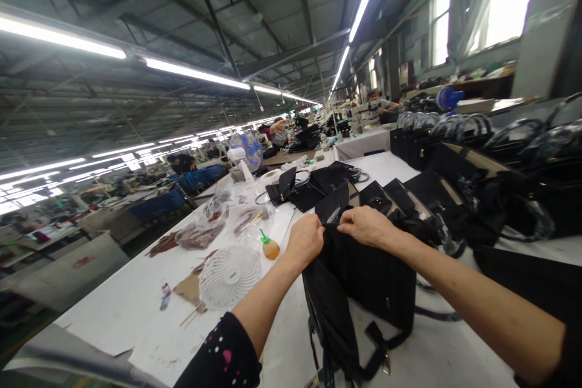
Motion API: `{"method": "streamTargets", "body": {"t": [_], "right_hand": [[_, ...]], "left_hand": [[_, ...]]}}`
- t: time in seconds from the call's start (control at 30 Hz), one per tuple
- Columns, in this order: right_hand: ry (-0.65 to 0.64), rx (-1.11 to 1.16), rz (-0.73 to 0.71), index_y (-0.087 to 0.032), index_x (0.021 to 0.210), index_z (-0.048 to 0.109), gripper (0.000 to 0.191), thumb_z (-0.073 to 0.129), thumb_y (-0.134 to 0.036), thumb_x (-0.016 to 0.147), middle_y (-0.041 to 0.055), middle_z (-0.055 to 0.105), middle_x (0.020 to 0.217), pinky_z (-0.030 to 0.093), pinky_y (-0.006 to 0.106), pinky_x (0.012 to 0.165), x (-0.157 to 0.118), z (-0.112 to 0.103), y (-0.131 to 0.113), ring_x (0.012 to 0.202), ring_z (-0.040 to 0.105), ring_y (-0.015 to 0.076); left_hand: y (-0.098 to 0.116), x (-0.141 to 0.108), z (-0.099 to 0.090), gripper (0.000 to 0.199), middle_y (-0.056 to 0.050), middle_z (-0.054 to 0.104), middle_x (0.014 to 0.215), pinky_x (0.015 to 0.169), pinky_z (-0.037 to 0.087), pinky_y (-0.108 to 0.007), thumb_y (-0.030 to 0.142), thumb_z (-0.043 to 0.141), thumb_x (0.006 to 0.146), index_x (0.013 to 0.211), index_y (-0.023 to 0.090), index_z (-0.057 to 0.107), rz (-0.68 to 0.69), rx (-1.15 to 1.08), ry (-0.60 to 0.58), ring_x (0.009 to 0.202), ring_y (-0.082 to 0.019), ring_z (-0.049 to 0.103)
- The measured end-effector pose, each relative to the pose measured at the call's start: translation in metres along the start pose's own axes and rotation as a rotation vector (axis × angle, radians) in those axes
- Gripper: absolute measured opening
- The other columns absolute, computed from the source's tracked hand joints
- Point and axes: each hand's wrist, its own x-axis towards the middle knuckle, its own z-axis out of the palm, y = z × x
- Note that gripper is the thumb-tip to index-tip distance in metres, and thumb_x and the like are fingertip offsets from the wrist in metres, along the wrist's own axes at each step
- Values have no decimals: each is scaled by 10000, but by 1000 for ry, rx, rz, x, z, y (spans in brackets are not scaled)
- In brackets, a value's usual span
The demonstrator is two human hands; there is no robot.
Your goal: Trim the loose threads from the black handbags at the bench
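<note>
A black handbag (373, 276) with a strap and small gold-coloured hardware lies on the white table in front of me. My left hand (307, 235) pinches the bag's upper edge at its left part. A short way to the right, my right hand (366, 225) grips the same edge between thumb and fingers. The edge between the two hands is pulled fairly straight. The bag's inside is hidden from view. Its strap (370, 370) hangs loose toward the table's near side.
Left of the bag are a glue bottle (270, 248) with a green tip, a white fan cover (231, 276) and plastic-wrapped brown pieces (202, 233). More black bags (473, 194) crowd the right side. A blue fan (251, 150) stands farther back; people work in the distance.
</note>
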Motion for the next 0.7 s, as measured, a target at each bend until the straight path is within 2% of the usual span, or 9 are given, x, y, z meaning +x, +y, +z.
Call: {"method": "streamTargets", "body": {"t": [0.03,0.1,0.17,0.23,0.33,0.4,0.47,0.6,0.7], "right_hand": [[-4,3,-36,-270,859,718,234,534,-402,798,26,706,853,371,243,623,3,0,-5,803,625,182],[-27,4,-91,-279,888,722,236,523,-371,802,30,709,853,380,242,642,5,-1,-15,818,625,183],[-52,-12,-121,-263,837,731,219,535,-347,785,39,707,810,378,245,639,2,-5,-20,799,624,188],[-62,-17,-145,-246,766,729,201,549,-333,768,40,699,752,368,249,617,-5,-10,-20,754,618,188],[-81,44,-171,-230,689,711,191,550,-309,756,21,672,669,352,246,585,-14,-14,-8,679,598,168],[-89,108,-150,-221,664,696,194,546,-306,753,8,646,627,345,240,569,-15,-13,1,643,581,153],[-80,140,-99,-214,663,688,192,546,-311,748,3,631,614,340,239,560,-13,-11,10,630,573,149],[-31,117,-41,-207,680,679,190,533,-311,745,7,638,640,334,244,569,-6,-7,20,643,576,155],[-19,96,-28,-200,693,676,202,522,-317,751,15,650,673,331,241,571,-4,-7,24,662,579,155]], "left_hand": [[-1,-2,0,60,-39,590,839,747,418,-301,241,524,807,814,183,536,8,-29,14,821,-186,567],[-8,-6,-1,189,-21,569,873,726,422,-283,243,597,745,898,192,497,24,-102,31,801,-170,551],[-19,-12,-3,381,-12,550,933,714,427,-264,208,650,670,992,198,447,50,-171,27,797,-152,540],[-32,-17,-5,458,-7,549,948,707,431,-254,160,645,639,1036,200,422,64,-221,-34,779,-139,539],[-47,-19,-5,387,9,586,889,717,437,-251,146,620,654,1004,197,464,90,-301,-174,770,-138,555],[-49,-15,-3,301,12,617,866,743,442,-251,163,615,668,951,192,519,120,-359,-223,803,-146,573],[-46,-9,-1,253,12,644,869,765,446,-252,172,604,679,930,193,573,138,-391,-232,829,-152,588],[-35,-2,1,289,19,673,858,729,453,-248,193,591,695,980,216,636,139,-382,-246,788,-155,603],[-30,-1,2,251,17,676,843,702,442,-242,262,589,728,967,221,656,150,-351,-202,782,-159,600]]}}
